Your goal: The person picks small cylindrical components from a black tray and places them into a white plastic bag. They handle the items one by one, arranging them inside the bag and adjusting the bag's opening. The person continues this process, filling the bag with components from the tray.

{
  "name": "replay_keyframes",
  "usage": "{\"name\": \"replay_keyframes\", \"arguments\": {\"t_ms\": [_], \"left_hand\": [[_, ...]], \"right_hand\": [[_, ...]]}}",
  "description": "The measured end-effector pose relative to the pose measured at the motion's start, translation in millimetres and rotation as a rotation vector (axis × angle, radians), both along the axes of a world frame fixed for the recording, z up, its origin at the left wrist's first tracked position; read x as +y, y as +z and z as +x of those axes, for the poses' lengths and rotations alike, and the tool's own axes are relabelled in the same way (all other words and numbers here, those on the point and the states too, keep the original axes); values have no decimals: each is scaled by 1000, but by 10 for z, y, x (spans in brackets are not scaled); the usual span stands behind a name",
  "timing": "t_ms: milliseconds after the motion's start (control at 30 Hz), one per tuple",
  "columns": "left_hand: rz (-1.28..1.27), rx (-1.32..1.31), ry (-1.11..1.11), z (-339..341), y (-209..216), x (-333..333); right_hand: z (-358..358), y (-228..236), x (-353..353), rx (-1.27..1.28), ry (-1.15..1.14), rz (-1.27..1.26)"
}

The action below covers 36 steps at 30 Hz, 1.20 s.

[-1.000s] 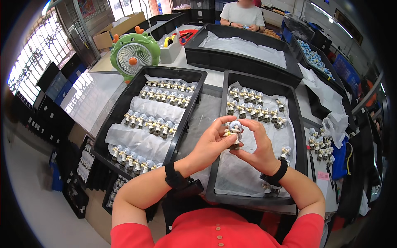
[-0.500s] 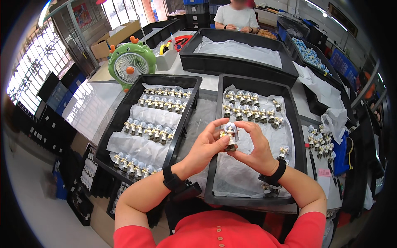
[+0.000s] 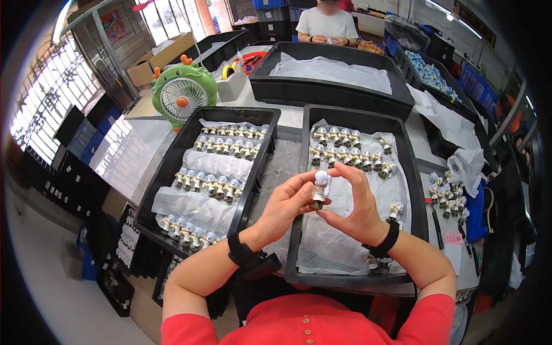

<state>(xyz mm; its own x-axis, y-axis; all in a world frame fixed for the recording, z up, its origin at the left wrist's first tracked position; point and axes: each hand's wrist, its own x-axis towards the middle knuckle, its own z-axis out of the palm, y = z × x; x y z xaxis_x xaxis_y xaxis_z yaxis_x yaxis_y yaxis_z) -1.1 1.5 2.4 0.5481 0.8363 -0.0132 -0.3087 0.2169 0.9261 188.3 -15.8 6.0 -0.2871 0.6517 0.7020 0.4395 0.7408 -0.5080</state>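
A small figurine (image 3: 321, 187) with pale blue-white hair, a light outfit and a dark base is upright between my hands, above the right-hand tray (image 3: 418, 201). My left hand (image 3: 283, 206) pinches it from the left with thumb and fingers. From the other side, my right hand (image 3: 361, 208) curves round it, index fingertip by the head and thumb by the base. Similar figurines (image 3: 339, 156) lie in rows on white sheeting in that tray. The left-hand tray (image 3: 265, 150) carries more rows of figurines (image 3: 210, 185), with white sheets between them.
A green cartoon-animal fan (image 3: 183, 95) stands behind the left tray. Farther back is a large black tray (image 3: 328, 89) lined with white sheeting. Loose figurines (image 3: 447, 194), a pen (image 3: 437, 227) and a pink label (image 3: 453, 238) lie at the right. A person (image 3: 326, 26) sits opposite.
The figurine has been turned about its upright axis: its front faced me before, and now its side or back shows. Both hands have stayed in nearly the same place.
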Motion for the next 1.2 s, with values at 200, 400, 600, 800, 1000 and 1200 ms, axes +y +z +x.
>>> {"name": "replay_keyframes", "arguments": {"t_ms": [200, 400, 600, 800, 1000, 1200], "left_hand": [[-182, -221, -170, 33, 4, -30], [-216, -216, -174, 40, 50, 10], [-227, -203, -187, 20, 21, 39], [-225, -301, -188, -18, -65, 29], [-179, -207, -35, -146, 166, 83], [195, 460, 97, -961, 751, 264]], "right_hand": [[-49, 47, -31, -38, 54, 58], [2, 28, -15, 44, 18, -74], [24, -4, 23, 13, 24, -115], [-3, -25, -11, 16, 32, -169], [3, -1, -42, 24, 15, -202], [13, 114, -86, 15, 0, -232]]}}
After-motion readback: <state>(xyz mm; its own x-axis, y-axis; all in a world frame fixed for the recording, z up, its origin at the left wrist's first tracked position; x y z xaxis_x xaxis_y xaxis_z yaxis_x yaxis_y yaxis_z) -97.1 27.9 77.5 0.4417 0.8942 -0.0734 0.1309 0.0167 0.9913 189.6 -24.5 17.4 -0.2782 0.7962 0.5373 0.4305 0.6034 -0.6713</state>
